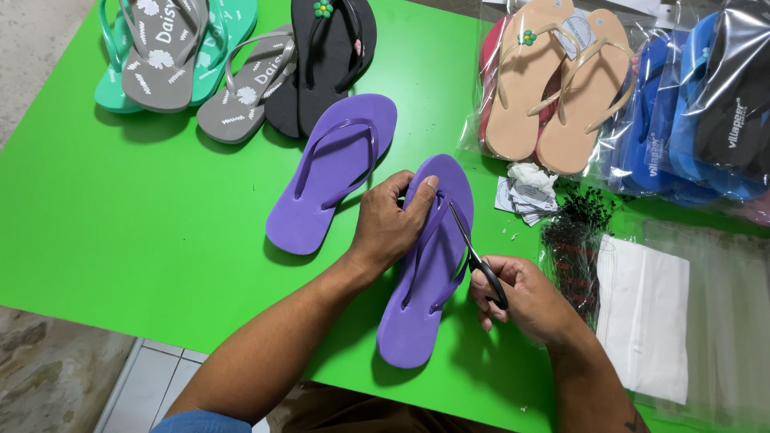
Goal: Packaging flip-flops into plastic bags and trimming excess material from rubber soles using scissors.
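Purple flip-flops (429, 265) (plain) on green table (120, 208).

Scissor (477, 258) tips hidden under strap, prob; packed blue sandals (706, 112) cut off at right edge

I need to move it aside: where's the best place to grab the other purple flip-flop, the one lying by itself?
Probably by the Y-shaped strap of the free purple flip-flop, coming from above: it lies sole-down on the green table and the strap arches up, leaving room for fingers.

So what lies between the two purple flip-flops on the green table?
In the head view, the left hand gripping the nearer purple flip-flop; otherwise bare green table up to the farther one.
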